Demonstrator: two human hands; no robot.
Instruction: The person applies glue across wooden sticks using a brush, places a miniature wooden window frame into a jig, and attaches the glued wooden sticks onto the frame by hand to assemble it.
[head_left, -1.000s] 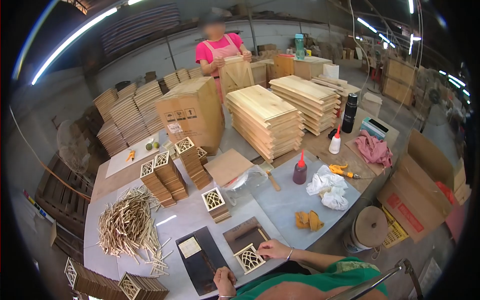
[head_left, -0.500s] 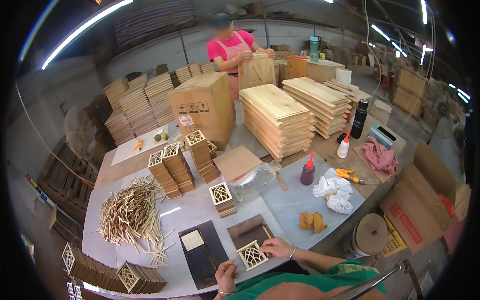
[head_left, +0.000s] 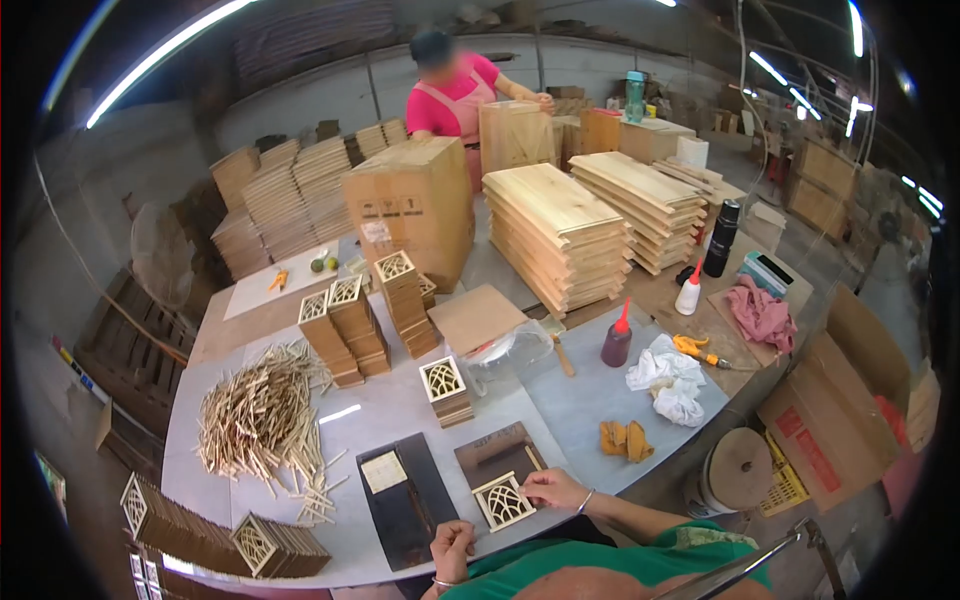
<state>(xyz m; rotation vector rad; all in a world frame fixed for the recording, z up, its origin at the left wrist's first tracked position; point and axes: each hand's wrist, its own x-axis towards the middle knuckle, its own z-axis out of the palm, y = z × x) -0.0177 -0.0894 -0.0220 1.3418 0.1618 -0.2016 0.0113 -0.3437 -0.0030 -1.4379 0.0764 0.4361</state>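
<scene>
A small square wooden lattice panel [head_left: 503, 503] lies at the near edge of a dark board [head_left: 490, 455], in front of me. My right hand [head_left: 553, 491] is closed at the panel's right edge, fingertips pinched against its frame. To the left of the panel, my left hand [head_left: 453, 545] hangs low by the table edge with its fingers curled together; whatever is between them, if anything, is too small to make out. Beside it lies a black board [head_left: 405, 535] with a pale square piece [head_left: 384, 472] on it. A thin wooden strip [head_left: 536, 458] rests on the dark board, past the panel.
Loose wooden sticks [head_left: 260, 415] are heaped at left. Stacked lattice panels [head_left: 445, 392] stand behind the boards, with more at the near left [head_left: 270, 548]. A red-tipped bottle [head_left: 617, 340] and white cloth [head_left: 667, 380] lie right. A co-worker [head_left: 455, 95] stands behind a carton [head_left: 410, 215].
The co-worker has leaned to the left and lowered their head, one hand still on the wooden box. My hands and the lattice panel have hardly moved.
</scene>
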